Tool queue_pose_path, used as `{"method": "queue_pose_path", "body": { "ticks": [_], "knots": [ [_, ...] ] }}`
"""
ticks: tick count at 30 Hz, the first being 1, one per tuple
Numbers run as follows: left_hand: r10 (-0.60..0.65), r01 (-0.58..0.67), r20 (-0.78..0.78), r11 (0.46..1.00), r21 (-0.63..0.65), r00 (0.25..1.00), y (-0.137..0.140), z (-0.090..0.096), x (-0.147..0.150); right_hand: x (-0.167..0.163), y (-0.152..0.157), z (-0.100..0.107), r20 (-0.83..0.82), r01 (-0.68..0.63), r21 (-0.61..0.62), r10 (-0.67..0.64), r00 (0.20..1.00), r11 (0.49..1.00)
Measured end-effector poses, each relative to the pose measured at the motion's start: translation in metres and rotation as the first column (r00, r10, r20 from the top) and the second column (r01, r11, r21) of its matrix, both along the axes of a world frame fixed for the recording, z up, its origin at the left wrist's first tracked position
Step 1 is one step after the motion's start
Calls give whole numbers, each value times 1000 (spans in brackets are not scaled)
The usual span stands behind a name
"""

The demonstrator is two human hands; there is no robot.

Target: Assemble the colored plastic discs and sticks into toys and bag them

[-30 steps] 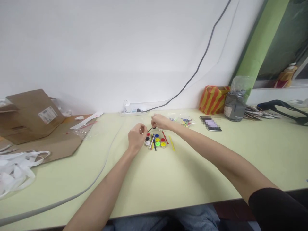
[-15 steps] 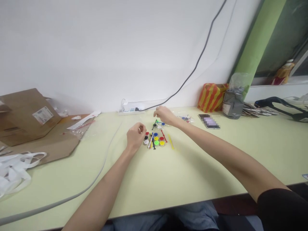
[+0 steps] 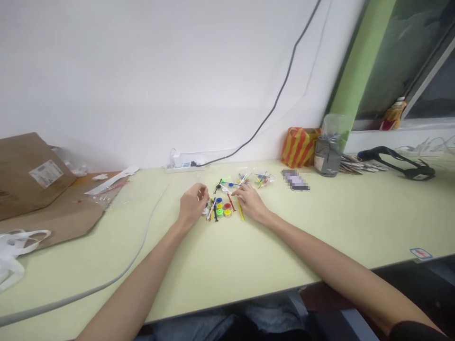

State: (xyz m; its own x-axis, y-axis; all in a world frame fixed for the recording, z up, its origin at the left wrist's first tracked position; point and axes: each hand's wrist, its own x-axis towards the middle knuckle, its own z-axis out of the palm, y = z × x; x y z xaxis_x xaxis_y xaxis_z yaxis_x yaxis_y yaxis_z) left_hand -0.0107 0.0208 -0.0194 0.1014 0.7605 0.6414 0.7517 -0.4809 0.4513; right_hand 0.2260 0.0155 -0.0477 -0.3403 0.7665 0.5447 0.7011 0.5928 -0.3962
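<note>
Small coloured plastic discs lie in a cluster on the table, among them a yellow disc point(image 3: 227, 213), a green disc point(image 3: 219, 212) and a red disc point(image 3: 227, 206). Thin plastic sticks lie on and around them: a black stick point(image 3: 215, 214), a red stick point(image 3: 232, 202) and a yellow stick point(image 3: 241, 211). At the cluster's left side, my left hand point(image 3: 192, 204) is closed in a pinch; what it grips is too small to make out. My right hand point(image 3: 251, 203) rests low over the yellow stick's far end, fingers apart, and no held thing shows.
Behind the cluster lie more sticks and clear bags of parts point(image 3: 263, 179). A phone point(image 3: 295, 180), a striped bag point(image 3: 298, 148) and a grey pouch point(image 3: 327, 156) stand to the right. Cardboard point(image 3: 71, 213) and a grey cable point(image 3: 135, 265) are at left; a power strip point(image 3: 186, 161) sits by the wall.
My right hand has come back from the far pieces toward me, to beside the yellow stick. My left hand keeps its pinch by the discs. The view has turned slightly right.
</note>
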Motion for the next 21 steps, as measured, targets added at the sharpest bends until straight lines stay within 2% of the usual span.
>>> {"method": "queue_pose_path", "body": {
  "ticks": [4,9,12,16,21],
  "knots": [
    [-50,50,-2,999,-9,999,-3,3,1,-1,1,3,57,-2,-18,3,998,1000],
    [-258,252,-124,966,-62,958,-7,5,6,2,1,3,51,-14,-43,16,999,999],
    [-335,320,-193,941,-108,922,-10,5,11,3,0,5,38,-59,-38,60,997,998],
    [-380,366,-262,925,-101,887,-13,4,16,-2,-4,8,38,-118,-10,118,992,993],
    [-386,374,-261,922,-98,885,-16,4,20,-7,-2,8,28,-114,-11,115,993,993]
  ]
}}
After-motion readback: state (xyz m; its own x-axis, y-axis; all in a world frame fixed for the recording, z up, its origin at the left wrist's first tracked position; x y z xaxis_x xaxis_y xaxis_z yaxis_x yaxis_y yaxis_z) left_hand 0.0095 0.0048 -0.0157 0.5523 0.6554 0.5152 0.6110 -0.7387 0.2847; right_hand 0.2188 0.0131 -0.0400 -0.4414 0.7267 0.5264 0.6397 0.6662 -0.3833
